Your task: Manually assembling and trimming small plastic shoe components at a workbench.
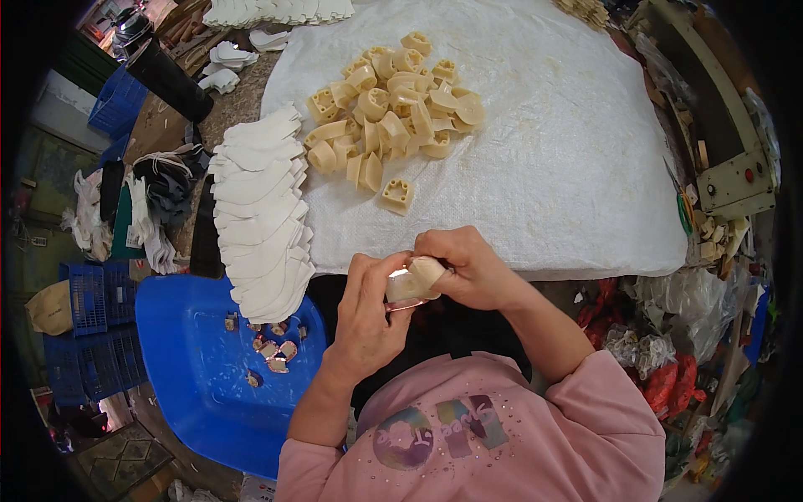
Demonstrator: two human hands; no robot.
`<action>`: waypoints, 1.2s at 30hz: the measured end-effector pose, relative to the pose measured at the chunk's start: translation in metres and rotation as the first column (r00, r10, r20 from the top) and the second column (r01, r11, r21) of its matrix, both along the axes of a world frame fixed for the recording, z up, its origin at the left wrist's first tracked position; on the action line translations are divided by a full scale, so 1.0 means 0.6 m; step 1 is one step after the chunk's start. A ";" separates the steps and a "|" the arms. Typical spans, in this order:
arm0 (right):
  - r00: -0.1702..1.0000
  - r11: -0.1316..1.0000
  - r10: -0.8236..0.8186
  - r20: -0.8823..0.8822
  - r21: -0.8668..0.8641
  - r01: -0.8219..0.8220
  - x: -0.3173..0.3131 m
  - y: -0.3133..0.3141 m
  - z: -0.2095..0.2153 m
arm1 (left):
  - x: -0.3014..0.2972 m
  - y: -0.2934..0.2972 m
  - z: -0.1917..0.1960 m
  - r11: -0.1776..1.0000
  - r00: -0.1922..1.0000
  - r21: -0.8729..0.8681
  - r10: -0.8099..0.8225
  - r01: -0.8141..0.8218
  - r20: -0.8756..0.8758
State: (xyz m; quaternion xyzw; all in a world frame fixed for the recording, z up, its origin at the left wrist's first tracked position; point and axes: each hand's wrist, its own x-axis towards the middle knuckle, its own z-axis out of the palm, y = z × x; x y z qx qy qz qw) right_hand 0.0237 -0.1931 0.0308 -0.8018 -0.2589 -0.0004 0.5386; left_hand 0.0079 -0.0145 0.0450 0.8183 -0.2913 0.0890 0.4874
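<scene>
Close in front of my chest, my two hands meet over one small work piece. My left hand (368, 314) is closed around a shiny, pinkish metallic shell (405, 289). My right hand (468, 266) pinches a cream plastic piece (427, 272) against the shell's upper right side. Fingers partly hide where the two pieces touch. Beyond my hands, a heap of similar cream plastic pieces (393, 113) lies on a white woven sheet (544, 159). A single cream piece with small holes (396, 196) sits apart, nearest to me.
A blue tub (209, 418) at the left holds several shiny small pieces (274, 350). Overlapping white curved pieces (261, 209) run along the sheet's left edge. A dark cylinder (170, 81) stands at the far left. Plastic bags (677, 309) and a metal frame (736, 192) are at the right.
</scene>
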 end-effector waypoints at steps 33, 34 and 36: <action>0.925 0.937 -0.239 -0.296 0.181 0.300 -0.040 0.047 -0.036 | -0.006 -0.034 -0.041 0.920 0.923 -0.072 0.384 -0.385 -0.035; 0.917 0.931 -0.134 -0.376 0.268 0.246 -0.035 0.042 -0.035 | -0.007 -0.028 -0.044 0.916 0.918 -0.071 0.394 -0.396 -0.033; 0.945 0.918 -0.003 -0.327 0.373 0.133 -0.026 0.035 -0.034 | -0.010 -0.012 -0.052 0.836 0.870 -0.463 0.034 -0.295 -0.492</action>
